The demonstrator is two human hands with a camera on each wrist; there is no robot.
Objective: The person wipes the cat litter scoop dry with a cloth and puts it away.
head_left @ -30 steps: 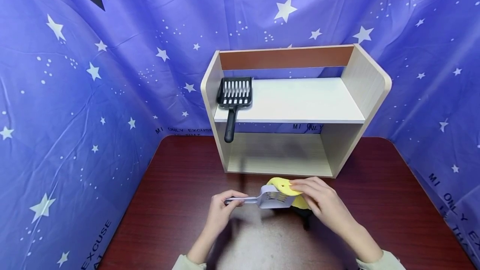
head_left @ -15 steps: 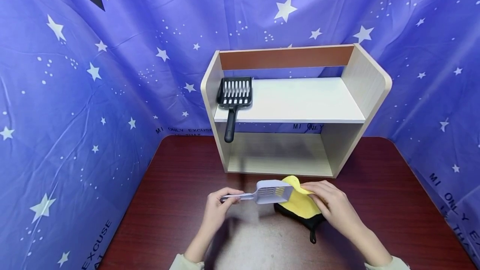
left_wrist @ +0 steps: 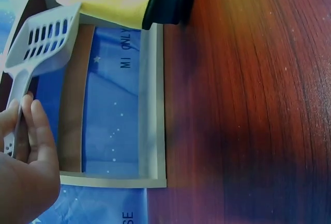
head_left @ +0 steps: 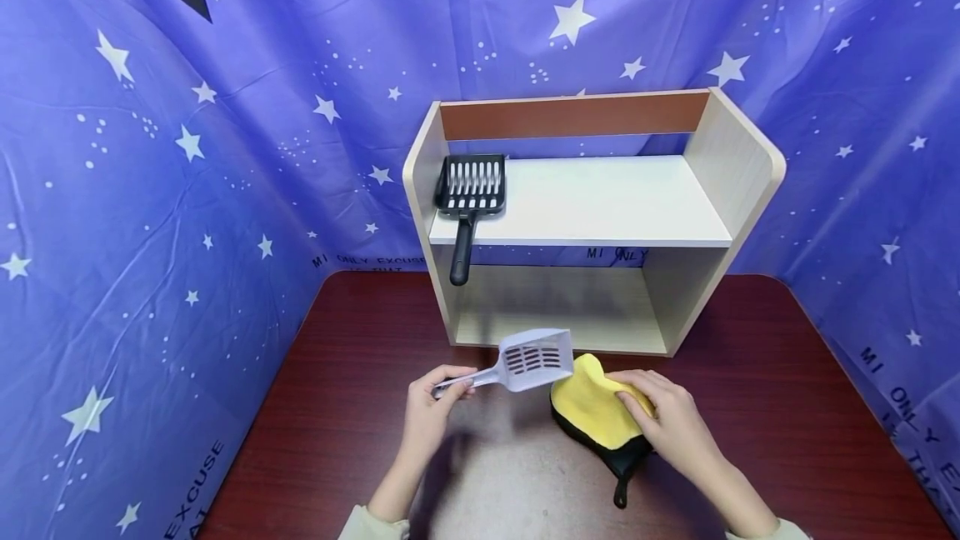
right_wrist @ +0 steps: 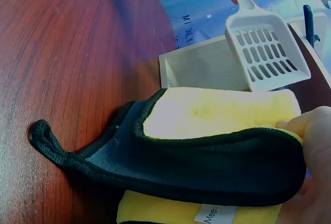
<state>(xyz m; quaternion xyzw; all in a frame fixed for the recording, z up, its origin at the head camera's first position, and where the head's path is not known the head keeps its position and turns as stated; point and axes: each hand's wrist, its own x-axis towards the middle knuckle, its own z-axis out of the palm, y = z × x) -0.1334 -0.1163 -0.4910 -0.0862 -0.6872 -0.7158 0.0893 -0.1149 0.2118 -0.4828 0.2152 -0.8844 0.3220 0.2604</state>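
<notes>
My left hand [head_left: 429, 413] pinches the handle of a pale grey slotted litter scoop [head_left: 536, 361], which is held up over the table in front of the shelf. In the left wrist view the same scoop [left_wrist: 49, 38] shows its slots and raised sides. Folded in my right hand [head_left: 670, 419] is a yellow cleaning cloth [head_left: 596, 411] with black edging and a black hanging loop. My right fingers and thumb grip it at its right side. The right wrist view shows the cloth [right_wrist: 217, 115] with a white label, its lettering partly hidden.
A small wooden shelf unit [head_left: 720, 190] stands at the back of the dark red table [head_left: 360, 373]. On its upper board lies a black slotted scoop [head_left: 471, 190], its handle jutting over the front edge. A blue starry curtain [head_left: 225, 148] hangs around the table.
The scoop has risen and tilted so its slotted face shows more, and has come away from the cloth. My right hand has drawn the cloth slightly right and down.
</notes>
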